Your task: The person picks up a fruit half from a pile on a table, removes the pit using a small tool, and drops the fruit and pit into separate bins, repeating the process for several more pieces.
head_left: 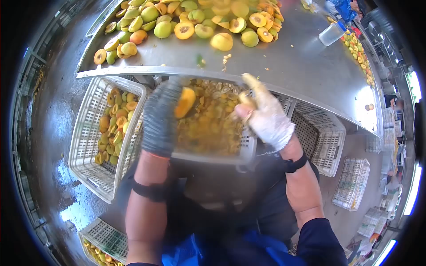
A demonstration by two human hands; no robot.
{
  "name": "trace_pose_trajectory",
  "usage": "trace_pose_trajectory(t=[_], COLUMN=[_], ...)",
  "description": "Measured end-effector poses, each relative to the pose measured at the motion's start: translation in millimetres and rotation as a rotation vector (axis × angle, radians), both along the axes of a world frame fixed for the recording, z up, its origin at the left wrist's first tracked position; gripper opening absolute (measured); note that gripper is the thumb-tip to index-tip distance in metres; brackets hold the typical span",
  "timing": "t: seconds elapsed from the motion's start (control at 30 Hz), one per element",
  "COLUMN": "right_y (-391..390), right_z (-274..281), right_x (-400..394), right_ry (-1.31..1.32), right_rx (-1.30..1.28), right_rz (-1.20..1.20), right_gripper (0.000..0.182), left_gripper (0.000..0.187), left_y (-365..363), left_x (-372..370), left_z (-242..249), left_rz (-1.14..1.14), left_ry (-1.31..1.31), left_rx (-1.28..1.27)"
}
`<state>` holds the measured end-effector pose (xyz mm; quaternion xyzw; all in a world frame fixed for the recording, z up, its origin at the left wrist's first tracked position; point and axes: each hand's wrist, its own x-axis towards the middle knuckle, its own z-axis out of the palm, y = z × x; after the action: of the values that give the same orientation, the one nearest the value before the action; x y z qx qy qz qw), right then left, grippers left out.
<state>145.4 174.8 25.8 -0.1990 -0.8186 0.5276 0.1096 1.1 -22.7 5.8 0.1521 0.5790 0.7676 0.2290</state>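
My left hand (162, 117), in a dark grey glove, is closed around a halved peach (185, 103) with its orange side showing. My right hand (268, 113) wears a stained white glove with the bare thumb poking out. Its fingers are curled, and what they hold is blurred and cannot be made out. Both hands hover over a crate (213, 157) full of wet peach scraps and pits (208, 119), just below the edge of a metal table (284, 66). Halved and whole peaches (184, 30) are heaped on that table.
To the left stands a white crate (80, 142) holding peach halves (116, 124). Another white crate (330, 155) is at the right, with one more crate (350, 184) beyond it. A clear container with a blue lid (332, 34) sits on the table. The floor (57, 133) is wet.
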Motion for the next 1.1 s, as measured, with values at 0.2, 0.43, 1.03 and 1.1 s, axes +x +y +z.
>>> trace_pose_trajectory(t=[0.2, 0.43, 1.03, 1.1], right_y=[10.2, 50.3, 17.7, 6.2], right_z=[8.4, 23.2, 52.5, 59.4], right_x=[2.1, -88.5, -99.5, -77.7], right_ry=[-0.069, -0.247, 0.09, 0.034], right_rx=[-0.31, 0.651, -0.561, -0.726], right_rz=[-0.164, -0.149, 0.351, 0.351], right_gripper=[0.012, 0.044, 0.063, 0.062], left_gripper=[0.048, 0.051, 0.037, 0.043], left_y=[-43.1, -71.1, -34.6, -25.3], left_x=[-41.0, -52.5, -30.5, -19.7], left_z=[20.4, 28.6, 28.3, 35.0], left_rz=[0.316, 0.565, -0.024, -0.075], left_ry=[0.476, 0.777, 0.034, 0.076], left_rx=[-0.381, -0.68, -0.006, 0.069])
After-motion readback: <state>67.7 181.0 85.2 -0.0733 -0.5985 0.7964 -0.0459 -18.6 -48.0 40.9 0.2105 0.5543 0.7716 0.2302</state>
